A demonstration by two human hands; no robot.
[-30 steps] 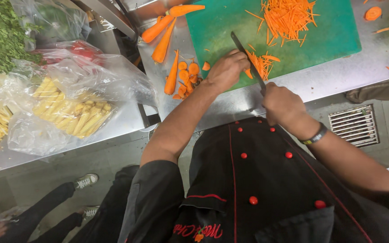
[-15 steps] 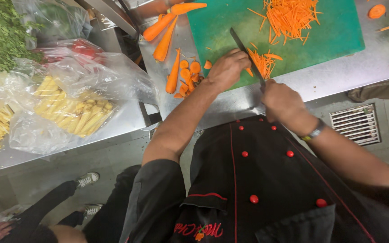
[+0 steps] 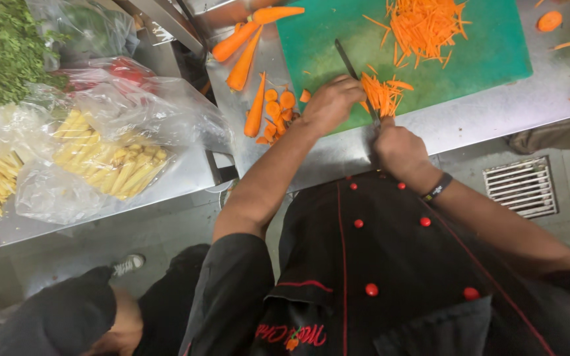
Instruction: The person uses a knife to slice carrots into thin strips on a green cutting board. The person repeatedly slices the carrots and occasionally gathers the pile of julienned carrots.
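Right hand [image 3: 400, 146] at near edge of green cutting board [image 3: 496, 59], grip closed around handle of knife [image 3: 354, 76]; dark blade angled up and away across the board, tip toward the board's middle. Black band on right wrist. Left hand [image 3: 330, 102] curled knuckles-down just left of the blade, grip pressed onto a small bundle of carrot strips [image 3: 380, 93] lying on the board between both hands, blade touching the bundle. Larger heap of cut carrot sticks [image 3: 423, 26] farther back on the board, well apart from the hands. Steel surface [image 3: 470, 122] beneath the board. Left of the board: round carrot slices [image 3: 280, 105] beside a carrot half, several whole peeled carrots [image 3: 235, 43] behind them. On a lower steel surface to the left: clear bags of baby corn [image 3: 110, 158], pile of chopped green herbs [image 3: 4, 46]. Floor drain grate [image 3: 524, 186] at right. Another person crouched at lower left, white shoe [image 3: 126, 265] visible.
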